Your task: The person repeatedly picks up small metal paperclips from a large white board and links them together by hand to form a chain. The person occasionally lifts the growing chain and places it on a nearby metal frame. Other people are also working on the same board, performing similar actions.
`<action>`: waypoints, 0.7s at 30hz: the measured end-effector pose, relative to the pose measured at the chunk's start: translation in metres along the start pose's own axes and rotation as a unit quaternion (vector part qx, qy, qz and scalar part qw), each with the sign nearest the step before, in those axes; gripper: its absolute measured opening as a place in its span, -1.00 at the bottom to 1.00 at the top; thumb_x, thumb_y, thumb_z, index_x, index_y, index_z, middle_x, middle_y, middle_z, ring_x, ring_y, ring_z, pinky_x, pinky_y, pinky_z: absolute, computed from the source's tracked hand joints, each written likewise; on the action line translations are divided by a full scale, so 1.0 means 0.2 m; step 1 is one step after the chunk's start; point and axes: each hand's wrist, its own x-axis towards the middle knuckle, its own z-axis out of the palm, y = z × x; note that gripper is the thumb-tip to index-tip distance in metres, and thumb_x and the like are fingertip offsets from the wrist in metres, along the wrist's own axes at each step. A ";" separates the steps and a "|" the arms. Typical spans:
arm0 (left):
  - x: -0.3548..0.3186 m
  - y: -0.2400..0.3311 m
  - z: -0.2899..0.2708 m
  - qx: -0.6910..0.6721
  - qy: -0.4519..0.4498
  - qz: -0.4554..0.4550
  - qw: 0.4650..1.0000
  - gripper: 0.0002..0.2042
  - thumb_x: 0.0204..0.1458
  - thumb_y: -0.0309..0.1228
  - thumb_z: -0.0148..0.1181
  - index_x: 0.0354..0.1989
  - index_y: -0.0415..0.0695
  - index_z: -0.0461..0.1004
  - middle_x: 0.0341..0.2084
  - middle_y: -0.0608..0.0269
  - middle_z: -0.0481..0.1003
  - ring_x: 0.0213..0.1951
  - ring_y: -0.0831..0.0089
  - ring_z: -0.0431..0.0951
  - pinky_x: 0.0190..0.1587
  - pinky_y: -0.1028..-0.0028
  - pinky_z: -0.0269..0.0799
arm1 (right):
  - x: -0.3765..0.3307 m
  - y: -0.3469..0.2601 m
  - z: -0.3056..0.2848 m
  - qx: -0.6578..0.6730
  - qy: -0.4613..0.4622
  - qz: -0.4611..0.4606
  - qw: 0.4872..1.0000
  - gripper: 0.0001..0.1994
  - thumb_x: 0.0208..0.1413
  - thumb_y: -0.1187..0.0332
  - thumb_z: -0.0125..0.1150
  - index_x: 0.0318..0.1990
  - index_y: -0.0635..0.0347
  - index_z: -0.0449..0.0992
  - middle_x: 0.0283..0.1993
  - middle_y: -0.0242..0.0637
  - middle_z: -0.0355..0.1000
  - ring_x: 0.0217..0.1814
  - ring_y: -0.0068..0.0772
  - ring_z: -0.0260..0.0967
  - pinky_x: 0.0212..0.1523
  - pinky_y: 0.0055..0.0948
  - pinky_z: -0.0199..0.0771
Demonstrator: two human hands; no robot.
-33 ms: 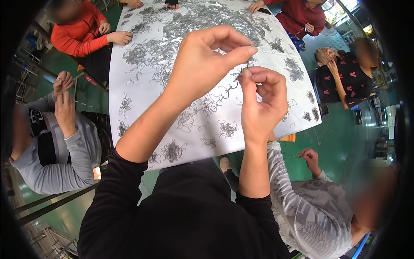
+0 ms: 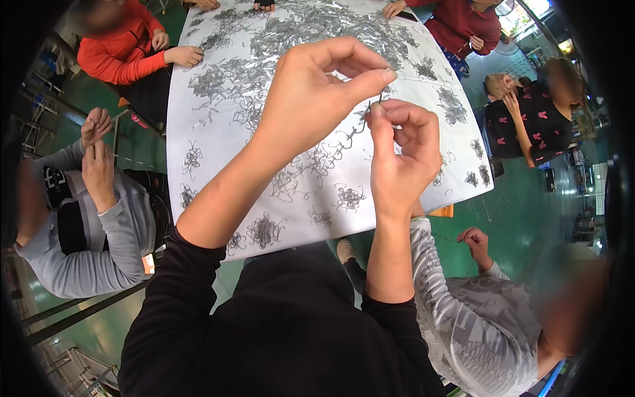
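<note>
My left hand [image 2: 327, 83] is closed, thumb and forefinger pinched on a thin dark metal wire piece [image 2: 381, 96] whose lower end shows beneath them. Just below and to the right, my right hand [image 2: 405, 149] pinches the same spot's lower end between thumb and forefinger. From the right hand a chain of linked bent wire pieces [image 2: 354, 135] trails down and left toward the table. Its lower end merges into a tangle of loose curved wire pieces [image 2: 288, 182]. How the pieces join at my fingertips is too small to tell.
A white-covered table [image 2: 218, 162] carries a large heap of grey metal pieces [image 2: 311, 30] at its far side. Small wire piles [image 2: 266, 229] lie along the near edge. Several people sit around it; a grey sleeve [image 2: 426, 271] is close by my right forearm.
</note>
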 end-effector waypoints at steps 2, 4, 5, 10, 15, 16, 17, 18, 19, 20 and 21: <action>0.01 -0.01 -0.01 0.015 0.019 0.019 1.000 -0.86 -0.05 -0.45 0.31 -0.36 -0.25 0.59 -0.46 0.28 0.58 -0.37 0.62 0.57 -0.36 0.63 0.45 | 0.00 0.10 -0.02 -0.019 -0.001 0.032 0.999 -0.88 0.08 0.54 0.21 -0.26 0.34 0.41 -0.32 -0.23 0.48 -0.39 -0.54 0.46 -0.42 -0.60 0.50; 0.03 -0.02 -0.02 -0.011 0.030 0.026 0.999 -0.87 -0.05 -0.45 0.32 -0.37 -0.25 0.59 -0.47 0.28 0.58 -0.36 0.62 0.57 -0.34 0.63 0.45 | 0.03 0.27 -0.09 -0.011 -0.024 0.069 0.997 -0.86 0.11 0.48 0.20 -0.22 0.35 0.42 -0.33 -0.23 0.48 -0.40 -0.54 0.45 -0.45 -0.60 0.47; 0.05 -0.02 -0.03 -0.014 0.036 0.033 0.999 -0.89 -0.05 -0.46 0.32 -0.36 -0.22 0.60 -0.47 0.31 0.59 -0.40 0.65 0.56 -0.36 0.64 0.43 | 0.06 0.42 -0.10 -0.006 -0.042 0.100 0.994 -0.82 0.16 0.38 0.18 -0.22 0.34 0.44 -0.36 -0.25 0.49 -0.41 -0.55 0.45 -0.50 -0.60 0.43; 0.09 0.00 -0.11 0.012 -0.002 0.038 0.999 -0.89 0.03 -0.57 0.24 -0.27 -0.31 0.56 -0.38 0.25 0.58 -0.33 0.63 0.53 -0.26 0.65 0.42 | -0.02 1.20 -0.12 -0.355 -0.280 0.254 0.855 -0.89 0.04 0.31 0.25 -0.32 0.07 0.61 -0.41 -0.22 0.56 -0.35 -0.21 0.51 -0.27 -0.32 0.47; 0.10 0.05 -0.19 0.177 0.001 0.059 0.982 -0.87 -0.02 -0.67 0.23 -0.27 -0.31 0.54 -0.34 0.19 0.58 -0.31 0.58 0.54 -0.20 0.65 0.41 | -0.15 1.63 -0.10 -0.414 -0.364 0.215 0.806 -0.91 -0.01 0.32 0.26 -0.34 0.06 0.59 -0.29 -0.24 0.55 -0.23 -0.19 0.51 -0.21 -0.23 0.48; 0.09 0.03 -0.19 0.139 0.022 0.053 0.989 -0.87 -0.02 -0.66 0.23 -0.26 -0.31 0.54 -0.34 0.18 0.58 -0.31 0.58 0.54 -0.19 0.64 0.41 | -0.17 1.69 -0.09 -0.418 -0.390 0.193 0.797 -0.91 -0.01 0.33 0.26 -0.34 0.07 0.57 -0.28 -0.24 0.54 -0.22 -0.18 0.50 -0.20 -0.22 0.47; 0.08 0.02 -0.18 0.099 0.042 0.049 0.993 -0.87 -0.01 -0.65 0.23 -0.26 -0.31 0.54 -0.34 0.18 0.58 -0.30 0.58 0.54 -0.18 0.64 0.40 | -0.18 1.72 -0.09 -0.422 -0.414 0.169 0.788 -0.90 -0.01 0.33 0.26 -0.33 0.07 0.56 -0.28 -0.24 0.53 -0.21 -0.18 0.50 -0.19 -0.22 0.47; 0.08 0.02 -0.18 0.060 0.063 0.046 0.995 -0.87 -0.01 -0.64 0.23 -0.26 -0.30 0.54 -0.34 0.18 0.58 -0.30 0.58 0.54 -0.17 0.64 0.40 | -0.20 1.73 -0.09 -0.425 -0.436 0.143 0.781 -0.90 -0.01 0.34 0.26 -0.33 0.07 0.55 -0.28 -0.24 0.52 -0.20 -0.18 0.49 -0.18 -0.21 0.46; 0.07 0.03 -0.19 0.086 0.088 0.030 0.992 -0.87 -0.01 -0.64 0.23 -0.26 -0.30 0.54 -0.34 0.19 0.58 -0.29 0.58 0.54 -0.17 0.65 0.39 | -0.21 1.74 -0.09 -0.430 -0.436 0.127 0.780 -0.90 0.00 0.34 0.26 -0.32 0.09 0.54 -0.31 -0.22 0.52 -0.23 -0.16 0.49 -0.20 -0.20 0.45; 0.06 0.03 -0.20 0.077 0.093 0.025 0.992 -0.87 -0.01 -0.64 0.23 -0.26 -0.30 0.54 -0.34 0.19 0.59 -0.29 0.58 0.54 -0.17 0.65 0.39 | -0.22 1.72 -0.09 -0.435 -0.435 0.107 0.781 -0.89 0.02 0.34 0.26 -0.31 0.11 0.52 -0.34 -0.21 0.51 -0.27 -0.14 0.49 -0.21 -0.19 0.44; 0.06 0.04 -0.22 0.067 0.099 0.020 0.993 -0.87 0.00 -0.63 0.23 -0.26 -0.30 0.54 -0.33 0.20 0.59 -0.29 0.59 0.54 -0.17 0.66 0.39 | -0.21 1.70 -0.08 -0.452 -0.436 0.098 0.772 -0.88 0.04 0.34 0.27 -0.30 0.13 0.51 -0.36 -0.20 0.51 -0.30 -0.12 0.48 -0.23 -0.18 0.44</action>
